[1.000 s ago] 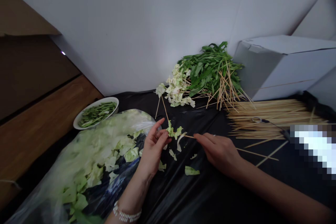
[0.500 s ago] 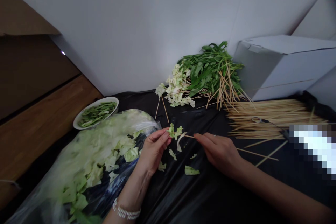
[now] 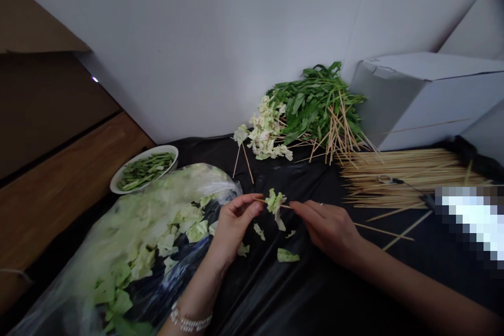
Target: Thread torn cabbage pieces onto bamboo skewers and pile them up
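Observation:
My right hand [image 3: 328, 228] is closed round a thin wooden skewer [image 3: 287, 207], whose rear end sticks out behind the hand to the right. Pieces of cabbage leaf [image 3: 274, 200] are threaded on the skewer between my two hands, one pale strip hanging down. At the skewer's tip, the thumb and fingers of my left hand [image 3: 235, 223] pinch together. Loose cabbage scraps [image 3: 288, 255] lie on the black plastic sheet [image 3: 271, 294] below. Left of my left hand, a clear plastic bag [image 3: 129, 226] spills torn cabbage leaves [image 3: 144, 262].
A white bowl of cut green vegetables [image 3: 114, 184] stands at the left. Toward the wall lie cabbage skewers [image 3: 262, 139] and leafy green skewers [image 3: 311, 105]. Bare skewers [image 3: 394, 168] with scissors [image 3: 386, 179] on them lie at the right, before a white box [image 3: 441, 100].
The cabbage has slid along the skewer toward my right hand, and the skewer's tip now shows on its left. My left fingers have moved from the leaf to the tip.

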`<control>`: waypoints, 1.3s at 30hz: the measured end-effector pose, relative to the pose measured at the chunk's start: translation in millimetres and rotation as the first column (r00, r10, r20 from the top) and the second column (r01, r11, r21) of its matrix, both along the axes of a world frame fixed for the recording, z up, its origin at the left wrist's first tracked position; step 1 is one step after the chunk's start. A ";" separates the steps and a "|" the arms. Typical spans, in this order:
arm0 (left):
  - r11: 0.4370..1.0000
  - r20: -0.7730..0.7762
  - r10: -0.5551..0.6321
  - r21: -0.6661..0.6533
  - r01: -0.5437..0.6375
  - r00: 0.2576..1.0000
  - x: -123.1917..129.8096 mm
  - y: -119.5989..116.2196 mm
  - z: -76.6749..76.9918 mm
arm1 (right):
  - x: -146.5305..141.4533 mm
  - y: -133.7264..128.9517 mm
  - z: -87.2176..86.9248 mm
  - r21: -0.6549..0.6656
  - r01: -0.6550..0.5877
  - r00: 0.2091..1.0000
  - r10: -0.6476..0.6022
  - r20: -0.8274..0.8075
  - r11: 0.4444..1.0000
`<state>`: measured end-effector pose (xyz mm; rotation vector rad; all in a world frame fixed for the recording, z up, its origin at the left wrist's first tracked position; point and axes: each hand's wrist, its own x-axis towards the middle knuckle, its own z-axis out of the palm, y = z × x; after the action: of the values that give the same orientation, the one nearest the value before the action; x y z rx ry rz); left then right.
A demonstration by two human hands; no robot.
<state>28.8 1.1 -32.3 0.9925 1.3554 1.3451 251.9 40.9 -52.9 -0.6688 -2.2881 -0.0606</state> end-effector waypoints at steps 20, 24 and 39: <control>0.976 -0.980 -0.150 -0.125 0.179 0.134 -34.8 -2.1 5.8 | 0.2 2.5 -2.8 -0.010 0.058 0.998 -0.058 -0.029 0.998; 0.984 -0.978 -0.063 -0.028 0.178 0.197 -33.4 -2.2 7.2 | 0.4 2.2 -1.1 -0.014 0.057 0.998 -0.058 -0.019 0.998; 0.998 -0.009 0.065 0.000 -0.065 0.998 -11.7 3.0 7.2 | -0.4 -0.6 0.9 -0.010 0.029 1.000 -0.029 0.011 1.000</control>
<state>17.0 4.1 -25.1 0.9628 1.4047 1.3902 251.5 40.2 -52.0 -0.7086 -2.2907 -0.0667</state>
